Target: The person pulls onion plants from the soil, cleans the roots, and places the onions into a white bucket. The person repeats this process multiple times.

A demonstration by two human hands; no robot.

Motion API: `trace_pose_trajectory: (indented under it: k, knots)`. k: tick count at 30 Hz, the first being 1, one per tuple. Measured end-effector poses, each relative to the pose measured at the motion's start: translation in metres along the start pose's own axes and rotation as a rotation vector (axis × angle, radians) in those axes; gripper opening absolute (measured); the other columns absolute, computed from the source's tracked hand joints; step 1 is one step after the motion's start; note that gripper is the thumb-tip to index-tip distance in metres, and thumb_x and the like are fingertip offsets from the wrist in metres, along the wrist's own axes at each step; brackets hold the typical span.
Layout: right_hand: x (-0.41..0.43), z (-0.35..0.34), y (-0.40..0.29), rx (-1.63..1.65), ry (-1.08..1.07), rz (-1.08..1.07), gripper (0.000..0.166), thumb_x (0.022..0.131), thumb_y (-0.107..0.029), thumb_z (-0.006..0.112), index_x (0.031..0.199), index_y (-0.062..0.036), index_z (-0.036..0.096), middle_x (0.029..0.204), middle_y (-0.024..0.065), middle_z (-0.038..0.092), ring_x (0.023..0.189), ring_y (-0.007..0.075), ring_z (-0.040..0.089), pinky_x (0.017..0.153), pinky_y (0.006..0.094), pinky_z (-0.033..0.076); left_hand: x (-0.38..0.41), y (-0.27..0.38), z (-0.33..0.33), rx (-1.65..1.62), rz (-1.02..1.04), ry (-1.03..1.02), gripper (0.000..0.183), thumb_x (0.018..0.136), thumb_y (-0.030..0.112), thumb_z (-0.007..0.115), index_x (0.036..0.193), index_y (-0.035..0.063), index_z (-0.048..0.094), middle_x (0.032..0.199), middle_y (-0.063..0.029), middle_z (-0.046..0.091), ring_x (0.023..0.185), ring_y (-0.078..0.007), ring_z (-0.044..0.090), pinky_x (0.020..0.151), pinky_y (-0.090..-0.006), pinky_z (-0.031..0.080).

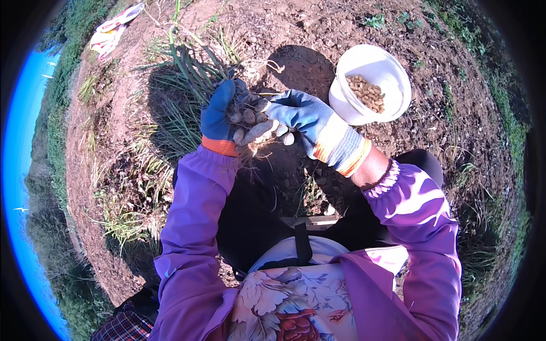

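My left hand (218,113), in a blue work glove with an orange cuff, is closed around a pulled peanut plant near its roots. The plant's green stems (183,59) reach up and left, and a cluster of peanut pods (251,119) with thin roots shows beside my fingers. At the right side of the cluster is my right hand (300,117), gloved in blue and white, with several pods (285,134) held under its curled fingers. Up and right of it stands a white plastic bucket (345,100) with loose peanut pods (367,93) inside.
Bare soil (307,21) with dry plant bits lies around. Pulled green plants (179,106) lie in a heap below my left hand. A white, red and yellow bag (108,36) is at the upper left. A checked cloth (123,328) shows at the lower left.
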State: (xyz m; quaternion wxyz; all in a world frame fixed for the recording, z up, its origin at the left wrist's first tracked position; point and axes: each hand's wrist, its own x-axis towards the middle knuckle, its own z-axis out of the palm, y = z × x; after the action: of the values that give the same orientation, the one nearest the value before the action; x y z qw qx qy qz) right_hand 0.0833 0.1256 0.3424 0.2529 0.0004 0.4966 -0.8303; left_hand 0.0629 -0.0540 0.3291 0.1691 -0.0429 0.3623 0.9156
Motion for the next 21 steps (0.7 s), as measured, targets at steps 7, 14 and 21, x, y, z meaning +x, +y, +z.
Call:
trace_pose_trajectory:
  k: [7, 14, 21]
  knots:
    - [-0.001, -0.007, 0.002, 0.013, -0.026, 0.002, 0.021, 0.082, -0.019, 0.06, 0.094, -0.0026, 0.054, 0.074, 0.0021, 0.056, 0.06, 0.0083, 0.053, 0.049, 0.0175, 0.043, -0.006, -0.007, 0.02, 0.09, 0.13, 0.111, 0.027, 0.084, 0.033, 0.052, 0.094, 0.0072, 0.055, 0.072, -0.0146, 0.056, 0.063, -0.0266, 0.058, 0.058, -0.0481, 0.051]
    - [0.003, -0.014, -0.001, 0.168, 0.023, -0.209, 0.008, 0.082, -0.009, 0.056, 0.086, -0.0029, 0.053, 0.072, 0.0027, 0.057, 0.056, 0.008, 0.051, 0.048, 0.0181, 0.041, -0.001, -0.003, 0.01, -0.044, -0.005, -0.034, 0.028, 0.085, 0.034, 0.052, 0.091, 0.007, 0.055, 0.073, -0.0137, 0.06, 0.061, -0.0219, 0.059, 0.062, -0.0477, 0.054]
    - [0.013, -0.017, -0.01, 0.223, 0.149, -0.227, 0.002, 0.076, -0.001, 0.055, 0.075, -0.0014, 0.057, 0.063, 0.004, 0.055, 0.052, 0.0121, 0.051, 0.046, 0.0241, 0.042, 0.004, -0.009, 0.006, -0.078, -0.073, -0.157, 0.026, 0.085, 0.034, 0.051, 0.086, 0.0096, 0.058, 0.069, -0.0102, 0.062, 0.043, -0.0142, 0.054, 0.042, -0.0371, 0.047]
